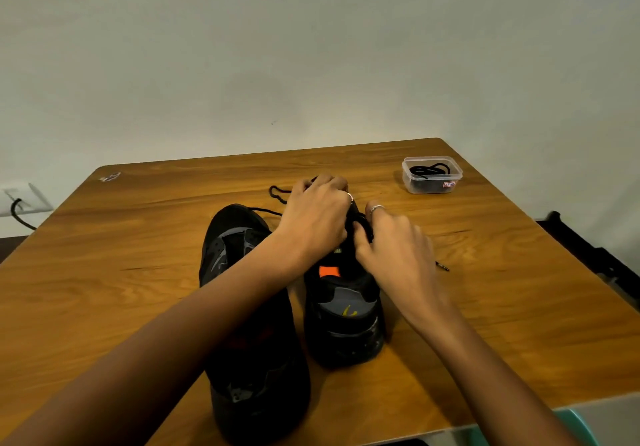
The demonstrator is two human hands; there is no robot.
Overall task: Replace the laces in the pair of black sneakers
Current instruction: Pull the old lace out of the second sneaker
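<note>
Right sneaker (344, 310): upright on the worktop (502, 272), both hands at its eyelets
Left hand (317, 215): grip curled round the black lace (277, 193)
Right hand (398, 248): pinches the lace
Left sneaker (239, 248): alongside — lacing hidden
Progress: partway; spare lace (429, 170) waits in the tub (432, 186)

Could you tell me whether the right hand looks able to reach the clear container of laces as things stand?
Probably yes: the right hand is busy on the right sneaker, but bare table lies between it and the clear container.
</note>
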